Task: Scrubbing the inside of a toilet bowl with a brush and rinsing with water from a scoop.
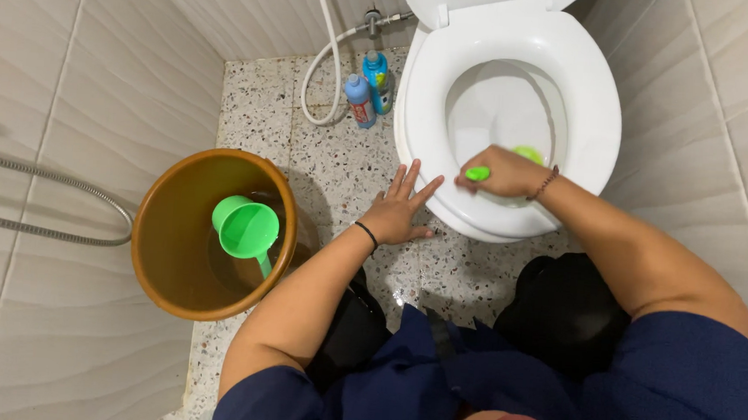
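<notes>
My right hand (pixel 504 173) grips the green handle of a toilet brush (pixel 478 173); its green head shows just past my knuckles inside the white toilet bowl (pixel 501 105). The seat rim (pixel 597 94) is down and the lid is raised at the back. My left hand (pixel 398 210) hangs with fingers spread beside the bowl's front left edge, over the speckled floor (pixel 342 160), holding nothing. A dark band circles the left wrist and a beaded bracelet the right.
A brown bucket (pixel 154 240) with water and a green dipper (pixel 247 228) stands at the left. Two blue bottles (pixel 368 93) sit by the back wall beside a white spray hose (pixel 324 69). A metal hose (pixel 56 180) runs along the left tiled wall.
</notes>
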